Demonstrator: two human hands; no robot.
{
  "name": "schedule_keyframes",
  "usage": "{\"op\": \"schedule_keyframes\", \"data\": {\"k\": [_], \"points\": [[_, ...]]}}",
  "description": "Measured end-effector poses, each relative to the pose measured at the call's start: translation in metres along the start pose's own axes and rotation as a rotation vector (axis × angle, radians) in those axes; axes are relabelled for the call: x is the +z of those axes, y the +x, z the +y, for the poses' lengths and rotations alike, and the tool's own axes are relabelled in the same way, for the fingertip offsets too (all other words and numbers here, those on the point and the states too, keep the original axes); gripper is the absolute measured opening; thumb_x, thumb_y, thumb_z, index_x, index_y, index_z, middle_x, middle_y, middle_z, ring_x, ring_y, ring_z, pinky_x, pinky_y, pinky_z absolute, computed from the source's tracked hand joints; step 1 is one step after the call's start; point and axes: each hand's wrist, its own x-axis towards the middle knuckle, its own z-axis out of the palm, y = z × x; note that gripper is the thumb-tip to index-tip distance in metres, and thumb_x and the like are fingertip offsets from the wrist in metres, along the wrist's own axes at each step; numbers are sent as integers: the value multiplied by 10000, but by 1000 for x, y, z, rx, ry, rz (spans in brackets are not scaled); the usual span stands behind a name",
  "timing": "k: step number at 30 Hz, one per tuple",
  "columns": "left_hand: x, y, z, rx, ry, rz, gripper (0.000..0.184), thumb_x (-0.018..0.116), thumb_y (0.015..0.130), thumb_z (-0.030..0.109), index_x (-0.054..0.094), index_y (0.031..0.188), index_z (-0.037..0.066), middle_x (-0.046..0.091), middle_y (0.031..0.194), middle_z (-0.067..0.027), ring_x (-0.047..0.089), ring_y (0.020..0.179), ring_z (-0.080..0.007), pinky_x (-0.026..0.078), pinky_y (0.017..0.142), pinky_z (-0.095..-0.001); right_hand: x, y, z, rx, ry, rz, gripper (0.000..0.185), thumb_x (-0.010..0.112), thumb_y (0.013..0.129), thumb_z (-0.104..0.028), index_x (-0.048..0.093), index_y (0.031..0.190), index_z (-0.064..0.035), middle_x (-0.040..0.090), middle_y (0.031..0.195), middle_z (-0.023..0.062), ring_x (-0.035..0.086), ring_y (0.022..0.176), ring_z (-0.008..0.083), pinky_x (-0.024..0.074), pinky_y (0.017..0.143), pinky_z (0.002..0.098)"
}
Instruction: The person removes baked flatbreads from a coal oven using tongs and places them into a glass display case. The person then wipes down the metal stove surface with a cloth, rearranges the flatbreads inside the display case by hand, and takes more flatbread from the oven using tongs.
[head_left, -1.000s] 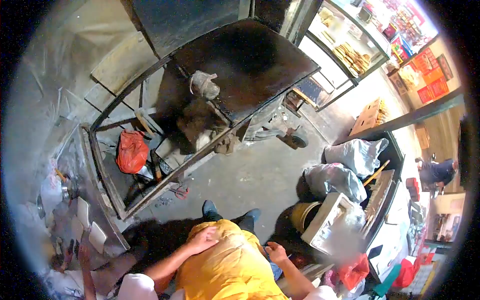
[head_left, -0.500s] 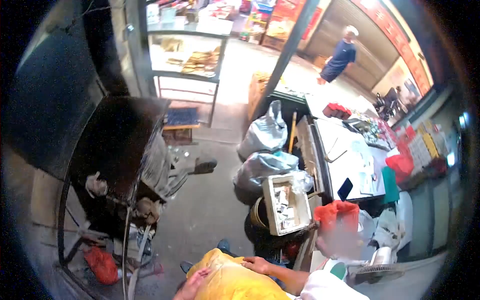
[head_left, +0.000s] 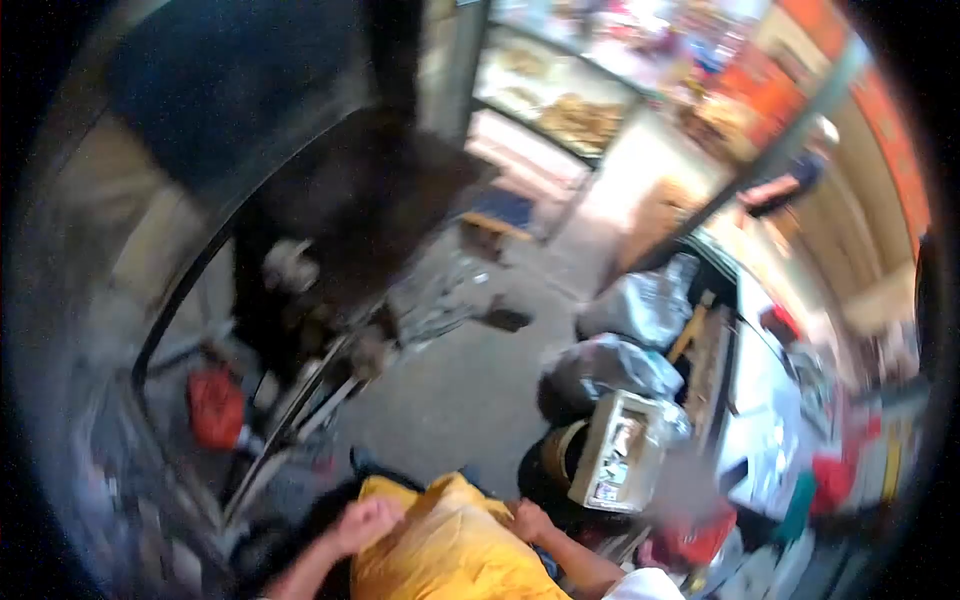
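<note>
Left hand: the left hand (head_left: pixel 370 522) is up by the left edge of the yellow apron (head_left: pixel 450 545), fingers kinda curled, but it's so blurry I can't tell if they've got hold of anything
Right hand: the right hand (head_left: pixel 527 520) sits at the apron's right edge, and no clue from this whether the fingers are pinching the cloth or just resting there
Apron: right between the two hands, spread down the wearer's front, creased, paler patch near the top
Floor, right side: pale box (head_left: pixel 620 455) with small bits inside (too blurry to name), right beside a round bucket (head_left: pixel 562 452); two silvery bags (head_left: pixel 615 368) just beyond
White table: the white table (head_left: pixel 768 400) is past the bags, off to the right
Dark table: the dark table (head_left: pixel 370 190) is over on the left, red bag (head_left: pixel 215 408) inside its frame, low down
Way back: display case (head_left: pixel 570 110) with brown pieces inside, plus a person (head_left: pixel 795 180) in a dark top
</note>
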Motion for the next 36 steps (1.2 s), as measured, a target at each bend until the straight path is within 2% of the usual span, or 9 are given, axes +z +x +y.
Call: {"op": "schedule_keyframes", "data": {"k": [5,13,19,22,26,30,31,34,36], "points": [[-88,-5,33,95,13,528,353,589,991,185,559,1287,-5,674,1067,-65,633,952,-125,492,895,-279,-30,49,-112,-197,315,180,422,670,900,-216,588,1233,31,654,1091,239,672,947,379,546,811,411],[-326,54,-4,196,-7,818,340,577,1009,235,580,1258,4,676,1099,-101,647,963,-157,511,892,-294,-75,140,-385,-904,-87,421,437,760,790,-116,598,1183,-13,618,1165,201,620,978,373,506,821,441],[-437,155,-90,-98,-19,562,277,595,966,234,639,1118,6,676,927,-55,594,823,-119,466,716,-269,-42,236,-469,-1049,-241,357,457,759,818,-328,646,1158,-44,621,1163,141,610,1035,298,452,922,465],[-465,223,-182,-62,406,573,179,623,876,159,631,991,21,674,878,-141,648,836,-275,502,734,-372,-26,261,-469,-957,-287,318,493,726,834,-430,656,1145,-54,651,1099,103,638,966,271,445,925,474],[-496,269,-250,-43,661,640,299,628,858,237,630,1076,34,654,1064,-213,636,984,-391,519,837,-437,-15,262,-464,-876,-410,271,588,601,891,-600,674,1134,-69,673,1029,103,661,883,238,471,862,435],[-531,312,-284,-238,975,507,487,546,873,272,539,1319,76,402,1478,-218,567,1185,-414,499,959,-481,-13,275,-485,-849,-483,335,676,548,864,-700,677,1160,-107,682,991,93,640,827,256,477,819,416],[-538,320,-270,-321,984,442,489,531,873,243,532,1335,82,357,1515,-216,558,1201,-409,489,971,-490,-16,269,-482,-781,-490,243,671,483,907,-691,689,1161,-105,679,1133,137,668,954,288,483,921,494],[-553,341,-254,-345,1091,387,536,496,860,142,498,1395,107,226,1600,-210,530,1250,-401,401,1064,-529,-20,276,-494,-790,-520,305,613,467,938,-644,700,1130,-109,706,1048,111,674,945,267,487,874,476],[-565,359,-281,-300,1392,332,635,538,863,167,432,1489,157,361,1542,-219,493,1297,-354,404,1067,-425,-20,278,-486,-822,-532,285,594,495,923,-648,703,1088,-117,716,1023,103,690,929,264,488,869,458]]}}
